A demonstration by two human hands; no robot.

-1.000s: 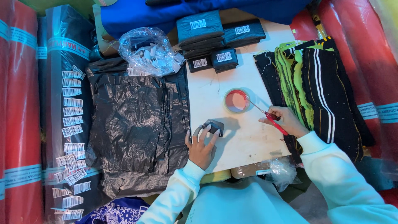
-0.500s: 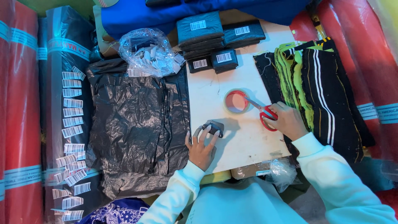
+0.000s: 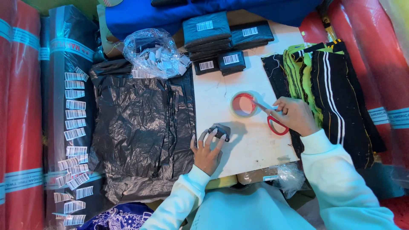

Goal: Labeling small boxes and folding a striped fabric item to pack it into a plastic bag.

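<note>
The left hand (image 3: 207,152) rests on the white bench (image 3: 251,145), fingers (image 3: 203,137) spread apart, with the fingertips pressing on a small black wrapped packet (image 3: 220,130). The packet lies flat on the bench, near its front left edge. The right hand (image 3: 294,116) is positioned to the right of the packet, fingers closed around the red handles of a pair of scissors (image 3: 272,120). The scissor blades point left and upward toward a roll of tape (image 3: 243,104), which lies flat on the bench just beyond the packet; the blade tips reach the roll's rim. Whether they touch it cannot be told.

A sheet of black plastic bags (image 3: 140,127) lies to the left of the bench, its right edge against the bench edge. Further left, barcode labels (image 3: 74,127) are stuck in a column on a dark plastic-wrapped fabric roll (image 3: 64,51). Black cloth with green and white stripes (image 3: 328,89) lies on the right side of the bench.

At the far edge of the bench, several larger black wrapped packets (image 3: 221,36) with white barcode labels are stacked. A clear plastic bag of labels (image 3: 155,53) sits to the left of that stack. Red fabric rolls (image 3: 19,115) flank both sides.
</note>
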